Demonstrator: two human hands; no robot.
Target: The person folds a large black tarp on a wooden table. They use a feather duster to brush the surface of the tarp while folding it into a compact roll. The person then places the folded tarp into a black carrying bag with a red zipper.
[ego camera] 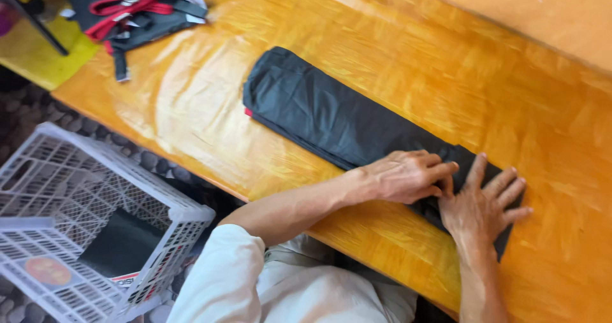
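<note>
2 hands on long black folded cloth point(331, 116), lying diagonal across orange table point(395, 62). Left hand point(408, 176) knuckles bent, pinning fold; right hand point(481, 205) flat, fingers spread, pressing end smooth. Neither grips. White crate point(70, 189) on floor, left.

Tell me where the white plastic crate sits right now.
In the head view, the white plastic crate sits on the floor at lower left, below the near edge of the orange wooden table, beside the person's white sleeve.
</note>
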